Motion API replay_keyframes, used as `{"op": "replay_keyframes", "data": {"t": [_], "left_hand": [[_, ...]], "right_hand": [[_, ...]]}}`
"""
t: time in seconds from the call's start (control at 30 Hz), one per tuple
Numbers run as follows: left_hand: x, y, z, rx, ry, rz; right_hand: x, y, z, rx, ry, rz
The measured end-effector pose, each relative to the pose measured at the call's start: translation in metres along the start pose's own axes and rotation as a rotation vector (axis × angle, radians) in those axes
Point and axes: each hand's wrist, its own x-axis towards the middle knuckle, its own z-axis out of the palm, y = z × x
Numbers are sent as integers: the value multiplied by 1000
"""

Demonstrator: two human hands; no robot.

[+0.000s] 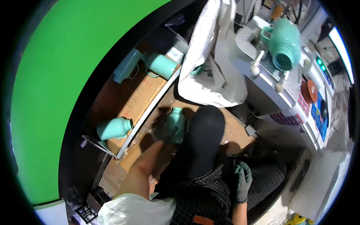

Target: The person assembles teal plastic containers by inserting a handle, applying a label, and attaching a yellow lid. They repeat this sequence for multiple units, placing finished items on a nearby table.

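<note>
Mint-green jug (175,122) sits near the frame's centre, clasped by our gloved left hand (162,132); our gloved right hand (243,180), at lower right, rests by our thigh (267,180), fingers loosely bent, and we cannot tell whether they pinch anything.

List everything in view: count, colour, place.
Shelf: one, dark with metal edge, left
Shelf jugs: three, teal, on the shelf
Held jug: one, teal, centre
Cardboard: several pieces, brown, on and beside shelf
Board: one, green, far left
Sack: one, white, upper centre
Machine: one, white and grey, right
Upper jug: one, teal, on machine
Round object: one, orange-brown, on machine
Lit panel: one, white, right edge
Edge clutter: uncounted, mixed colours, rim of view
Apron: one, black checked, bottom
Legs: two, dark-clothed, below centre
Left hand: one, grey glove, on held jug
Right hand: one, grey glove, on right leg
</note>
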Motion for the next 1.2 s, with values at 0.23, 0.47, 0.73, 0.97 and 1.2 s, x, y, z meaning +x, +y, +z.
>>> {"op": "replay_keyframes", "data": {"t": [0.23, 0.47, 0.73, 0.97, 1.2], "left_hand": [[-32, -5, 77, -2021, -498, -1094], [-32, -33, 7, -1965, -398, -598], [-163, 111, -243, -1188, -64, 539], [-194, 163, -219, -72, 130, 1318], [-282, 258, -229, -397, -265, 1738]], "right_hand": [[-2, 6, 13, -256, -66, 19], [3, -19, 25, -162, -13, -109], [19, -165, 86, 158, -39, -577], [-50, -149, -30, 32, 366, -552], [-131, -103, -44, -513, 116, -746]]}}
